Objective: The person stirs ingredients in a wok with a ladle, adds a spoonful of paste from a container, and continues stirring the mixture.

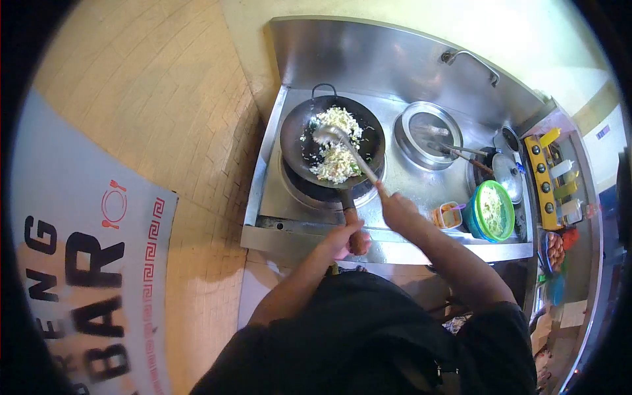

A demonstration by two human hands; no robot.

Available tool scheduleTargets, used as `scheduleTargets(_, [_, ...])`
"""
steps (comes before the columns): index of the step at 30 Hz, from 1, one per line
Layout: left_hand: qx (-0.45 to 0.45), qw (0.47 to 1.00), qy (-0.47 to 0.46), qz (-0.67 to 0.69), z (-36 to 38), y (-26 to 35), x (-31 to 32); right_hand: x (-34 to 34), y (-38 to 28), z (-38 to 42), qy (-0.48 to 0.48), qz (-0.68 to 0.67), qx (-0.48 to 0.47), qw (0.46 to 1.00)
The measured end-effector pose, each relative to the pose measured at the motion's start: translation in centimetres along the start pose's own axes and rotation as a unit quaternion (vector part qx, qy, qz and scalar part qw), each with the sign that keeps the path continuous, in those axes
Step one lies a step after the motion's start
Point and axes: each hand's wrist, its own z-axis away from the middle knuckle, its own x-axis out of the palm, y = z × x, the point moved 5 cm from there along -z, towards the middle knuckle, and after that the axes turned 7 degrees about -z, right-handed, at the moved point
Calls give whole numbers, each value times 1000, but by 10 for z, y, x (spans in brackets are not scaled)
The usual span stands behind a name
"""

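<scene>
A dark wok [296, 135] sits on the left burner of the steel stove, with a pale, chopped rice-like food [339, 164] and green bits in it. My left hand [349, 238] is closed around the wok's wooden handle [357, 243] at the stove's front edge. In my right hand [398, 209] is the handle of a long ladle [359, 160], held from the lower right. The ladle's bowl rests in or just over the food near the middle of the wok; its exact contact is blurred.
Right of the wok stands a round metal ring burner [428, 135]. A green-rimmed bowl of shredded food [492, 209], a small orange container [447, 215] and a lidded pot [508, 178] stand farther right. Bottles [563, 168] line a side shelf. A tap [484, 62] hangs above.
</scene>
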Motion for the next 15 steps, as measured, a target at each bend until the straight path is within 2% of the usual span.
scheduleTargets(2, [-19, 998, 33, -53, -17, -4, -1, -28, -35, 48, -55, -44, -7, 997])
scheduleTargets(3, [65, 985, 151, -49, 16, 6, 26, -24, -35, 64, -84, -25, 7, 996])
scheduleTargets(4, [72, 986, 143, -44, 35, 17, 39, -27, -26, 72, -110, 1, 20, 994])
scheduleTargets(6, [46, 992, 45, 110, 66, 25, 44, -40, 1, 66, -154, -41, 45, 986])
scheduleTargets(7, [72, 989, 49, 119, 73, 28, 47, -44, 13, 63, -103, -113, -4, 988])
scheduleTargets(8, [75, 988, 52, 121, 82, 28, 51, -53, 20, 59, -45, -182, -59, 981])
scheduleTargets(9, [119, 990, 45, 67, 90, 38, 59, -66, 16, 63, -49, -273, -56, 959])
scheduleTargets(10, [157, 987, 35, 12, 93, 44, 66, -92, 1, 71, -44, -273, -57, 959])
scheduleTargets(11, [94, 991, 52, 76, 62, 29, 48, -111, -12, 84, -123, -344, 40, 930])
scheduleTargets(12, [91, 992, 47, 77, 59, 26, 45, -116, -16, 96, -200, -407, 138, 880])
scheduleTargets(14, [97, 991, 62, 64, 51, 28, 37, -106, -6, 101, -195, -411, 137, 880])
scheduleTargets(15, [120, 989, 50, 69, 36, 20, 25, -103, -6, 102, -185, -352, 66, 915])
